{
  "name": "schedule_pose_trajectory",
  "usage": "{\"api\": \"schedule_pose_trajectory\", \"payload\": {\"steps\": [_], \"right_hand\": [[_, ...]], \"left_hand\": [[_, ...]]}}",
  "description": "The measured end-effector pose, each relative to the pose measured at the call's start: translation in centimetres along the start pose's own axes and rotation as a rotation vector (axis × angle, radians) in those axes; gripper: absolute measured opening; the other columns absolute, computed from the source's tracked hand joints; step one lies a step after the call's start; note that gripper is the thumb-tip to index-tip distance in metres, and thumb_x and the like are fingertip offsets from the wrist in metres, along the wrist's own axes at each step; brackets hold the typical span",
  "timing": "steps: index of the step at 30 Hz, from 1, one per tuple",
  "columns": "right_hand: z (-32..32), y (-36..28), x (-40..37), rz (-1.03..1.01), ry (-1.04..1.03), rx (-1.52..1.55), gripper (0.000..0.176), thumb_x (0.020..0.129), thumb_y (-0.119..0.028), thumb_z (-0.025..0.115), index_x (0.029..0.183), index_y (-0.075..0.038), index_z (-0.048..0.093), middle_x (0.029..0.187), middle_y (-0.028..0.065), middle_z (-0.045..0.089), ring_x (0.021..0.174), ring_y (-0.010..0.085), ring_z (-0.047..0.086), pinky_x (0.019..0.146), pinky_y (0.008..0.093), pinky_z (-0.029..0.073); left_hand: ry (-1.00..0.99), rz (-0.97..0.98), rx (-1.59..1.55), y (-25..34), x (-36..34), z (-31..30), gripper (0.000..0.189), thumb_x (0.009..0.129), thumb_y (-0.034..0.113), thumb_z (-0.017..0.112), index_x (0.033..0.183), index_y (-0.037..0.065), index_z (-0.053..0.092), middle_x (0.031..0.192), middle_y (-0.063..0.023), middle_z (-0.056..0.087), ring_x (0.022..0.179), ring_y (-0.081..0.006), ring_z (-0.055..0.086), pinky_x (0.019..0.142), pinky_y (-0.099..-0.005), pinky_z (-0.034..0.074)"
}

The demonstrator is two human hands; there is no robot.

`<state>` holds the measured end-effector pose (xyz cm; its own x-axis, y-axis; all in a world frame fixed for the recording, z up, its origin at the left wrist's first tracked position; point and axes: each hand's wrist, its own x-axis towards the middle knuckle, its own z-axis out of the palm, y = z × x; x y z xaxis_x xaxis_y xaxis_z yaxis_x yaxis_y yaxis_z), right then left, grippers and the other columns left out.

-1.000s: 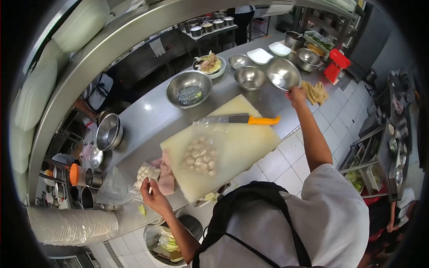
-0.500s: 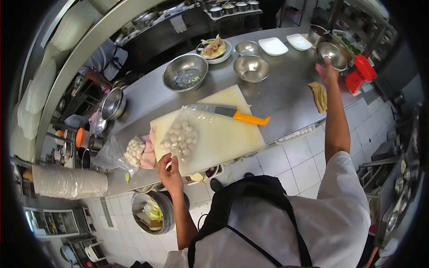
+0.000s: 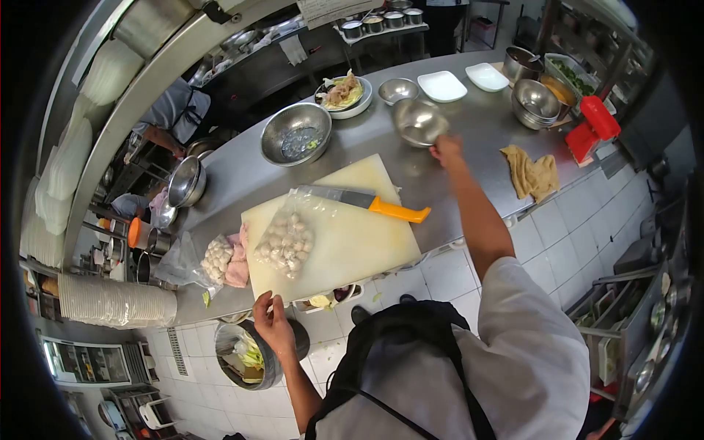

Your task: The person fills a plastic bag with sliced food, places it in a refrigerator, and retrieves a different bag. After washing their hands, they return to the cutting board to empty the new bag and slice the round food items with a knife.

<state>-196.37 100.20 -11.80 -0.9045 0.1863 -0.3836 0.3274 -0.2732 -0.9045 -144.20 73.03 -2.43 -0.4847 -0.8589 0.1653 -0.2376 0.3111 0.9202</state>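
At a steel counter, my right hand grips the near right rim of a round metal bowl, which is slightly smeared by motion. My left hand hangs just off the front left corner of the white cutting board, its fingers loosely bent, apart and holding nothing. On that board lies a clear plastic bag of pale round pieces. Behind it rests a knife with an orange handle, its blade partly covered by the bag. More pale pieces and a pink cloth sit left of the board.
Behind the board stand a perforated metal bowl, a plate of food, a smaller bowl and white dishes. Stacked bowls, a tan cloth and a red device are at right. A bin stands below.
My right hand has come left from the stacked bowls to the middle of the counter, now at a metal bowl. My left hand has drawn back from the bag's edge.
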Motion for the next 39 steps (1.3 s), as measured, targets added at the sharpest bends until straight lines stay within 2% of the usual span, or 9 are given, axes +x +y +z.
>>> {"api": "schedule_pose_trajectory", "payload": {"steps": [2,6,8,11,18,27,31,34,39], "right_hand": [[-4.2,-3.9,-1.8,-0.103,-0.004,0.103,0.038,0.081,0.002,0.056,0.114,0.001,0.036,0.083,0.0150,0.056,0.057,0.0203,0.057,0.050,0.0340,0.054],[-13.5,-8.3,6.6,-0.661,0.088,0.156,0.021,0.088,-0.014,0.064,0.096,0.002,0.054,0.088,0.0142,0.062,0.065,0.0196,0.062,0.057,0.0350,0.054],[-18.2,-12.1,8.8,-0.479,-0.022,0.045,0.040,0.092,-0.033,0.065,0.105,0.004,0.059,0.087,0.0130,0.066,0.078,0.0201,0.065,0.074,0.0335,0.056],[-18.6,-16.0,6.5,-0.166,-0.176,0.098,0.067,0.094,-0.040,0.063,0.139,0.003,0.039,0.136,0.0237,0.047,0.110,0.0259,0.060,0.092,0.0367,0.053],[-5.2,-4.7,-11.8,-0.743,-0.653,-0.684,0.041,0.084,-0.030,0.074,0.113,-0.003,0.065,0.095,0.0037,0.069,0.082,0.0166,0.065,0.074,0.0301,0.051],[1.2,3.1,-22.9,-0.973,-0.735,-1.241,0.055,0.072,-0.018,0.077,0.122,-0.008,0.057,0.099,0.0191,0.062,0.095,0.0382,0.060,0.089,0.0436,0.046],[1.3,3.7,-22.3,-0.955,-0.737,-1.260,0.054,0.075,-0.014,0.072,0.125,-0.007,0.053,0.100,0.0212,0.063,0.095,0.0406,0.061,0.087,0.0462,0.047],[-0.2,2.5,-24.6,-0.859,-0.704,-1.287,0.051,0.078,-0.013,0.066,0.126,-0.004,0.051,0.100,0.0248,0.064,0.092,0.0424,0.062,0.084,0.0482,0.049],[-3.2,1.1,-26.8,-0.685,-0.727,-1.158,0.049,0.081,-0.015,0.059,0.128,-0.004,0.049,0.097,0.0278,0.065,0.088,0.0420,0.064,0.079,0.0460,0.050]], "left_hand": [[0.022,-0.059,0.004,-1.6,-0.4,-1.4,0.020,0.091,0.007,0.065,0.108,-0.001,0.064,0.103,-0.0076,0.061,0.089,-0.0141,0.058,0.072,-0.0272,0.050],[0.020,0.017,0.083,-3.3,0.0,-2.2,0.022,0.089,0.007,0.066,0.109,-0.002,0.064,0.104,-0.0085,0.061,0.092,-0.0174,0.060,0.075,-0.0297,0.052],[0.008,-0.007,0.069,-1.7,0.5,-1.0,0.023,0.088,0.007,0.068,0.109,-0.001,0.064,0.111,-0.0105,0.062,0.096,-0.0178,0.061,0.079,-0.0296,0.052],[-0.014,0.269,0.324,-0.3,1.6,1.4,0.053,0.072,0.016,0.082,0.119,0.003,0.060,0.123,-0.0199,0.056,0.113,-0.0374,0.053,0.100,-0.0418,0.041],[-0.150,0.334,0.793,0.3,4.8,7.8,0.115,0.061,0.032,0.088,0.152,0.016,0.019,0.151,-0.0258,0.022,0.140,-0.0527,0.015,0.105,-0.0729,0.013],[-0.147,0.385,0.909,-4.8,11.7,6.8,0.107,0.064,0.034,0.085,0.150,0.017,0.023,0.155,-0.0127,0.025,0.142,-0.0461,0.017,0.105,-0.0755,0.013],[-0.207,0.295,0.958,-3.3,12.7,5.7,0.096,0.065,0.026,0.083,0.146,0.016,0.032,0.149,-0.0218,0.028,0.140,-0.0454,0.022,0.106,-0.0719,0.019],[-0.243,0.738,0.613,2.5,8.7,8.8,0.069,0.071,0.015,0.078,0.134,0.014,0.050,0.136,-0.0213,0.042,0.126,-0.0421,0.040,0.105,-0.0529,0.035],[-0.175,0.369,0.893,-0.2,10.5,16.1,0.046,0.086,0.030,0.063,0.125,0.006,0.055,0.132,-0.0176,0.044,0.119,-0.0403,0.042,0.095,-0.0546,0.039]]}}
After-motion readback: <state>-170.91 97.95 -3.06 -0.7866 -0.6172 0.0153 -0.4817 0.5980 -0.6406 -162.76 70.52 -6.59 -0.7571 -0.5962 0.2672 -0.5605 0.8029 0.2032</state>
